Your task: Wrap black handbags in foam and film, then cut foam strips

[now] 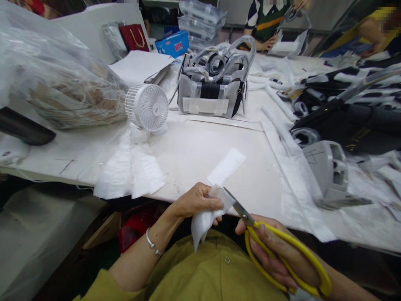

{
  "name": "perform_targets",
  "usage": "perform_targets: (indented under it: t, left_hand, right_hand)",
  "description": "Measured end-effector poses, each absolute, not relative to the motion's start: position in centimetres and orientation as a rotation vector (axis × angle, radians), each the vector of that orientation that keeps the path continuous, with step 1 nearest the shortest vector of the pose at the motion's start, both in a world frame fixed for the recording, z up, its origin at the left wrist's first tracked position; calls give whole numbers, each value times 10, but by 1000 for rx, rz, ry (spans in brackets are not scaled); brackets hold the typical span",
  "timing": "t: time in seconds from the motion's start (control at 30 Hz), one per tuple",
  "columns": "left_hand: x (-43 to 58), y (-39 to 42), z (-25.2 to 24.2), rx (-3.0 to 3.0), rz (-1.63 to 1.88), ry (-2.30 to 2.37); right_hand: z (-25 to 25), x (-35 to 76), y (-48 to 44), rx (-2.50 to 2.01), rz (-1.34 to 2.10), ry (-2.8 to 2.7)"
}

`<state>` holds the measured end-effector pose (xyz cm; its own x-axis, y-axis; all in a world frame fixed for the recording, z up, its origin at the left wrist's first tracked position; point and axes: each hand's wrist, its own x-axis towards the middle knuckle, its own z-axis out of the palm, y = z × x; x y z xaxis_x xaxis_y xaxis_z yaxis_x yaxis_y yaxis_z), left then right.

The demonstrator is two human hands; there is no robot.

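My left hand (203,200) pinches a piece of thin white sheet (202,221) over the table's front edge, and part of the sheet hangs below the fingers. In my right hand (275,246) are scissors (246,215) with yellow handles. Their blades point up and left and meet the sheet's right side; whether they are cutting into it I cannot tell. Just beyond my left hand, a flat white strip (227,165) lies on the table. More white sheets (131,167) drape over the front edge to the left.
A small white fan (150,107) stands left of centre, beside a large clear plastic bag (62,75). Behind are a grey-and-black handbag (213,90) and a blue box (173,44). At right sit a grey tape dispenser (328,167) and black bags (360,121). Two people work across the table.
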<state>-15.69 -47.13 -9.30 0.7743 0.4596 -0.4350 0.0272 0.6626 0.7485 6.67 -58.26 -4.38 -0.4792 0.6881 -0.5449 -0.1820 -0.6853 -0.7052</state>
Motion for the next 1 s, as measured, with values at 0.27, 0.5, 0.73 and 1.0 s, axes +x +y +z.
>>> perform_targets:
  t: [0.27,0.5,0.73,1.0]
  left_hand:
    - [-157,-478,-96,865,188,596]
    - [-154,-481,-93,912,147,557]
    - [-141,-466,-91,871,315,703]
    - [-78,-393,-85,1764,389,1216]
  right_hand:
    - [-47,62,-578,-1075,2232,-645]
    - [-42,61,-574,-1099,2221,-578]
    - [-36,111,-501,-1689,1546,-954]
    - [-56,155,-405,-2557,589,-1757]
